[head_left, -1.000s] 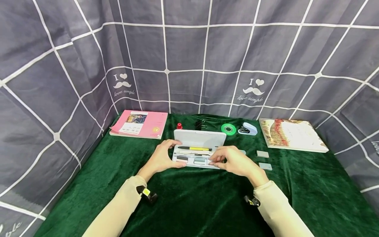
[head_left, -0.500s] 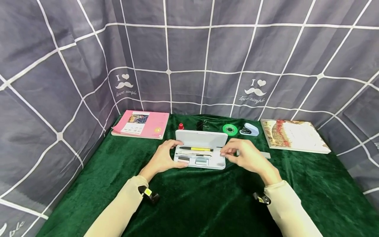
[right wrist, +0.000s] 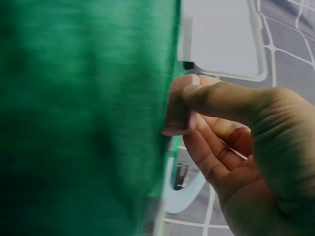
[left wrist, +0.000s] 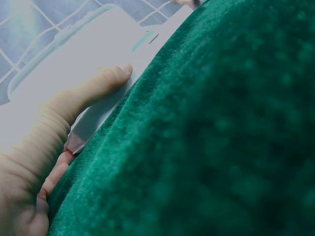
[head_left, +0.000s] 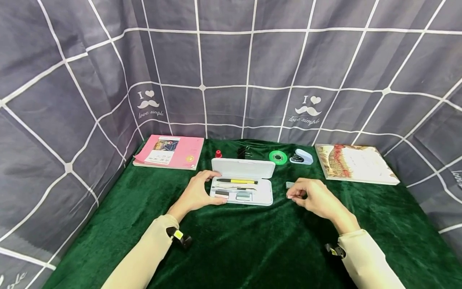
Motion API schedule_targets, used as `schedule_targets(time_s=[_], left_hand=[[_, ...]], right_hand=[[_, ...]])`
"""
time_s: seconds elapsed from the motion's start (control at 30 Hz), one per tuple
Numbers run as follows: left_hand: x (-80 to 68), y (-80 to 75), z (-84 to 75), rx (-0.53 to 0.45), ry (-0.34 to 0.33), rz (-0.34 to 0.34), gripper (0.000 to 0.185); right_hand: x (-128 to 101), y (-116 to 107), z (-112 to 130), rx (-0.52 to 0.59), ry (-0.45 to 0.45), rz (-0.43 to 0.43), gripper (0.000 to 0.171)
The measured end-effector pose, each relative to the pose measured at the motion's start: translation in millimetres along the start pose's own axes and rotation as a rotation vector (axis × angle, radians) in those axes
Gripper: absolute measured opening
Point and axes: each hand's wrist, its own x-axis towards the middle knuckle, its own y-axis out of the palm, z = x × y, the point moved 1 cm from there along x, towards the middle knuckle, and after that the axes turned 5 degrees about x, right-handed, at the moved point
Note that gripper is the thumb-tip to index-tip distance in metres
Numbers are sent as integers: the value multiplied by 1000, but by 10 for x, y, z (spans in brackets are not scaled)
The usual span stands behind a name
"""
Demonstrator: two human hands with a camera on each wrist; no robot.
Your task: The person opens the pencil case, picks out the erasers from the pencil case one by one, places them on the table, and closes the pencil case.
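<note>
Green velvet surface (head_left: pixel 252 249), walled by grey grid-pattern cloth (head_left: pixel 231 60). Two books at the far corners: illustrated book (head_left: pixel 355 163) far right, pink book (head_left: pixel 169 151) far left. White pencil case (head_left: pixel 241 182) at centre, lid open and leaning away from the person; long axis runs left–right across the surface, open side up. Inside the tray: yellow-and-black pen (head_left: pixel 237 181) lying parallel to the case's long axis, small dark and pale items below it, not resolvable. Left hand (head_left: pixel 196 192) grips the left end of the case, thumb along the near edge, fingers curled over the far rim; the left wrist view shows the thumb (left wrist: pixel 106 83) pressed on the white shell. Right hand (head_left: pixel 314 196) sits right of the case, apart from it, fingers curled, pinching a small pale piece (right wrist: pixel 177 113) at the fingertips. Small grey eraser-like block (head_left: pixel 290 184) on the surface just beyond that hand. Far row behind the case, left to right: red cap (head_left: pixel 218 153), black binder clips (head_left: pixel 243 151), green tape roll (head_left: pixel 278 157), white stapler (head_left: pixel 302 157).
</note>
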Motion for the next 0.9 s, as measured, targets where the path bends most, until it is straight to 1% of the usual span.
schedule_targets(time_s=[0.1, 0.2, 0.3, 0.4, 0.5, 0.63, 0.77, 0.9], left_hand=[[2, -8, -2, -3, 4, -5, 83], [6, -15, -4, -4, 8, -8, 83], [3, -20, -2, 3, 3, -2, 84], [-4, -28, 2, 7, -2, 5, 85], [-12, -36, 4, 3, -8, 8, 84], [-16, -36, 11, 2, -11, 7, 84], [-6, -21, 14, 2, -5, 4, 84], [10, -7, -1, 4, 10, 6, 83]], right_hand=[[-20, 27, -3, 23, 25, 54, 32], [-15, 20, 10, 26, 33, 81, 32], [10, 4, 46, 24, 37, 66, 28], [70, -2, 116, 35, 42, 27, 25], [203, 18, 232, 64, 24, -12, 26], [451, 106, 431, 99, -33, -12, 28], [690, 283, 610, 113, -95, 19, 26], [865, 505, 714, 119, -131, 94, 23]])
